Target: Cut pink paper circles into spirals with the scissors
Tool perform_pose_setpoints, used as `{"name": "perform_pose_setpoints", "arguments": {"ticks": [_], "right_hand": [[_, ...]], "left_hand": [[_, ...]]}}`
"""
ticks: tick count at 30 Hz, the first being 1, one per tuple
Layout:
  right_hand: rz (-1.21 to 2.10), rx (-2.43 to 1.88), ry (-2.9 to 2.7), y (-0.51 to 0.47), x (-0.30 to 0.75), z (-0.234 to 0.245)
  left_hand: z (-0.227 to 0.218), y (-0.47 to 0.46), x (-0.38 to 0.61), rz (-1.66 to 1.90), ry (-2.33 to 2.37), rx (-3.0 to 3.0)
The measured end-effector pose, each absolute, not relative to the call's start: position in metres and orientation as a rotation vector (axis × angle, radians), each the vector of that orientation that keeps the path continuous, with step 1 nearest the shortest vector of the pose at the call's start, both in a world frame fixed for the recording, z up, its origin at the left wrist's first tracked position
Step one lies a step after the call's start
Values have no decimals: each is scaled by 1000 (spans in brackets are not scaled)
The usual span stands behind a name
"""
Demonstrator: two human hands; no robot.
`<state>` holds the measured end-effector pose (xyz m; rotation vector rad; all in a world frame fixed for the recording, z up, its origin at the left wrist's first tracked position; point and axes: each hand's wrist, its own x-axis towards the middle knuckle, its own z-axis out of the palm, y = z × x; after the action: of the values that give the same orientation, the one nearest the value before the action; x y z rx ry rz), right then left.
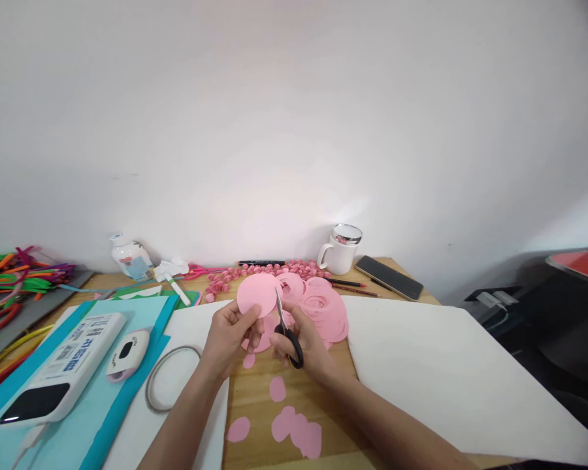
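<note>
My left hand (236,329) pinches a pink paper circle (257,295) by its lower edge and holds it up off the table. In my right hand (301,336) is a pair of scissors (283,312) with black handles; its blades point up against the circle's right edge. Behind and to the right of my hands lies a heap of pink paper rings and discs (326,310). Small pink paper ovals (277,389) are scattered on the wood below my hands. Several small rolled pink paper pieces (294,267) sit along the wall side.
A white mug (342,251), a phone (389,277) and pencils (347,282) stand or lie at the back right. White boards (451,365) flank the wooden table (255,391). On the left are a power bank (68,365), a tape roll (149,385), a white bottle (130,258) and coloured pipe cleaners (24,277).
</note>
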<state>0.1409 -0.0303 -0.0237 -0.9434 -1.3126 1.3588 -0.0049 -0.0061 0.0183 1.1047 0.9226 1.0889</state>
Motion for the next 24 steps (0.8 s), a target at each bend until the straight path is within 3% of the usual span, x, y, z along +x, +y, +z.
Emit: {"name": "perform_pose_setpoints", "arguments": {"ticks": [24], "right_hand": [[1383,-889,-1261,-31,140,-13]], "left_hand": [[17,-6,-5,1083,1069,1216]]}}
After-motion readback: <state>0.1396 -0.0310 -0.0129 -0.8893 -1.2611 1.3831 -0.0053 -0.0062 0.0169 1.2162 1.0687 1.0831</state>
